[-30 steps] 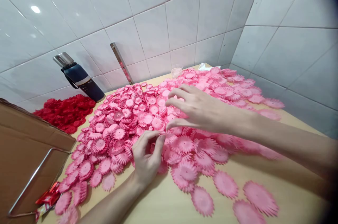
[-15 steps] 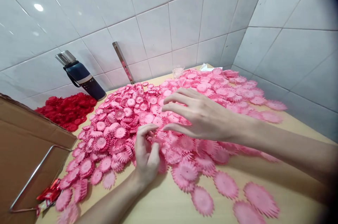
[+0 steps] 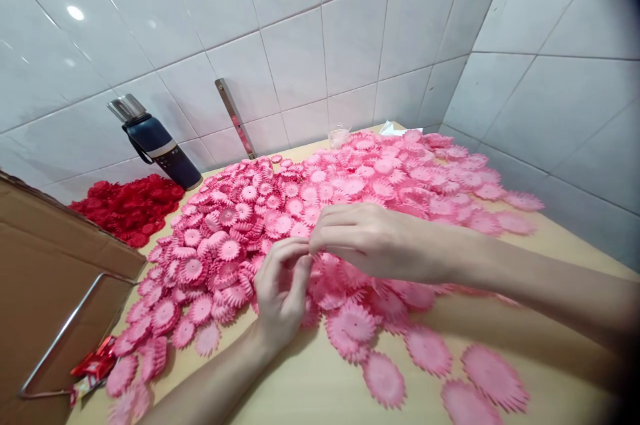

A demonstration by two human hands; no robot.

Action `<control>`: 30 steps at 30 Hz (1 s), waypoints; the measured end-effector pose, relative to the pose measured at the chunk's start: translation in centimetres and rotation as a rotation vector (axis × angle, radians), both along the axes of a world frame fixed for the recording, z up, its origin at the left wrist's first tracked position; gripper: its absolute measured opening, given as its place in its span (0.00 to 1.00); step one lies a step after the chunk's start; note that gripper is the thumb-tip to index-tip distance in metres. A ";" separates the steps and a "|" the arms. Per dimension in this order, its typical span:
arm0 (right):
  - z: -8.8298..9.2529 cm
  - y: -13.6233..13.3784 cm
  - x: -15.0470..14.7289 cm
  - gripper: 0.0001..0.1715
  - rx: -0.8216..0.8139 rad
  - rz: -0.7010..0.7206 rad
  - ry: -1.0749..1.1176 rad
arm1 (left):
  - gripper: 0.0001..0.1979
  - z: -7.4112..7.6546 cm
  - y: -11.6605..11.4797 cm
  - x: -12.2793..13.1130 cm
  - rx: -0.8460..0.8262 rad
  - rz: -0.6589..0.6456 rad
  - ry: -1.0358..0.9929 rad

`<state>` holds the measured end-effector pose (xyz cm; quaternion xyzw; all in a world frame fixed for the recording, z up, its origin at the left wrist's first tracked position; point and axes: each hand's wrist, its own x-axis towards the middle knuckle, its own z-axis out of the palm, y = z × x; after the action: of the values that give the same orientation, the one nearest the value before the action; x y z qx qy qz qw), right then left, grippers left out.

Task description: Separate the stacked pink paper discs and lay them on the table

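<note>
A wide heap of pink, jagged-edged discs [image 3: 230, 250] covers much of the pale tabletop [image 3: 300, 385]. Over the middle of the heap, my left hand [image 3: 283, 288] is closed, thumb and fingertips brought together. My right hand [image 3: 355, 238] reaches in from the right, its fingers pressed together and their tips meeting those of my left hand. Whatever lies between the fingertips is too small to make out. Several larger loose discs [image 3: 383, 379] lie flat below my right forearm.
A dark blue bottle [image 3: 163, 150] stands at the back left beside a red pile [image 3: 133, 208]. At left are a cardboard box [image 3: 45, 291], a bent metal bar [image 3: 63, 338] and red wrappers [image 3: 95, 366]. A metal strip [image 3: 234, 117] leans on the wall; a clear cup [image 3: 339, 137] stands behind.
My right hand has moved slightly left and down, its spread fingers closing and meeting my left fingertips. My left thumb and fingers have drawn closer together.
</note>
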<state>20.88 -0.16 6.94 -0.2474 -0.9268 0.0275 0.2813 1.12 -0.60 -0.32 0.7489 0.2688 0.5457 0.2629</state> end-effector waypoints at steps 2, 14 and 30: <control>0.0 -0.1 -0.1 0.18 0.027 0.002 0.052 | 0.13 -0.1 0.1 0.0 -0.027 -0.008 -0.019; 0.2 -0.6 -0.5 0.09 -0.214 -0.125 0.081 | 0.14 -0.2 0.6 0.0 -0.037 0.045 -0.030; 0.9 -0.5 -0.4 0.08 -0.496 -0.125 0.267 | 0.09 1.1 0.2 0.2 0.003 0.027 0.051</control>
<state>20.45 -0.68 7.80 -0.3596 -0.8294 0.2682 0.3330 1.34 -0.41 0.79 0.7592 0.2844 0.5306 0.2474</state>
